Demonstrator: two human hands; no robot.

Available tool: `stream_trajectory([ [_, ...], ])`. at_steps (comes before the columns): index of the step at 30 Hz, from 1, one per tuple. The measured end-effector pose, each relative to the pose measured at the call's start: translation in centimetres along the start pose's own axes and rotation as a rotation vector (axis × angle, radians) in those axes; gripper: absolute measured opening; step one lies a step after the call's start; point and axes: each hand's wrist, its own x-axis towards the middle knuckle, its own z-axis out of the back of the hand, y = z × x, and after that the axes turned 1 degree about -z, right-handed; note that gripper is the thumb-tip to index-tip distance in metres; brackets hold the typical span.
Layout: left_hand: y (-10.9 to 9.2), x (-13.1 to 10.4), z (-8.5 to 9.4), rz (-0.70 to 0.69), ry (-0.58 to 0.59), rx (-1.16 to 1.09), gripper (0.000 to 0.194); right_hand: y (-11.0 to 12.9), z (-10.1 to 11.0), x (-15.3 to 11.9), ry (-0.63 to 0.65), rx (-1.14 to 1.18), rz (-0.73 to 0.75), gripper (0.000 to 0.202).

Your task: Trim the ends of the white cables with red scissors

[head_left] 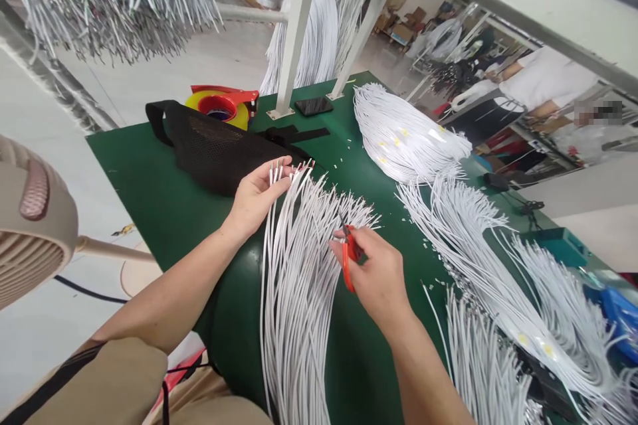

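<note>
A bundle of white cables (304,279) lies across the green bench (132,169) in front of the person, its cut ends fanned out. The left hand (254,199) pinches a few cable ends at the bundle's left edge — the right hand (381,275) grips red-handled cutters (349,252) over its right side. A black mesh bag (209,146) sits beyond the left hand, near a red-and-yellow tape dispenser (222,106) and a phone (314,106).

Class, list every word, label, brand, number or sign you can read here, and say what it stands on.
No readable text anywhere.
Yellow marks on the wires: too small to read.
Cutters, phone: none visible.
Blue packet: too blurred.
</note>
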Motion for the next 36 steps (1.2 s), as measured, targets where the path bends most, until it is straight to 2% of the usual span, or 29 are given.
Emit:
stream_trajectory([
  [6, -0.4, 0.2, 0.5, -0.05, 0.091, 0.167, 0.035, 3.1, -1.3, 3.9, -0.002, -0.084, 0.146, 0.017],
  [10, -0.5, 0.3, 0.8, -0.151, 0.121, 0.233, 0.027, 3.6, -2.0, 5.6, -0.032, -0.245, 0.215, 0.013],
  [13, -0.3, 0.3, 0.8, -0.132, 0.142, 0.152, 0.03, 3.3, -2.4, 6.5, -0.078, -0.38, 0.259, 0.014],
  [17, -0.5, 0.3, 0.6, -0.094, 0.142, 0.072, 0.044, 2.8, -2.6, 6.8, -0.122, -0.509, 0.313, 0.009],
  [24, -0.8, 0.1, 0.6, -0.033, 0.24, 0.046, 0.035, 2.3, -2.4, 6.7, -0.169, -0.658, 0.394, 0.009],
  [30, -0.6, 0.2, 0.6, 0.016, 0.221, 0.004, 0.034, 1.7, -1.9, 7.0, -0.169, -0.772, 0.488, 0.016],
  [36, -0.8, 0.1, 0.5, 0.081, 0.185, 0.027, 0.035, 1.1, -1.4, 7.4, -0.156, -0.784, 0.553, 0.021],
])
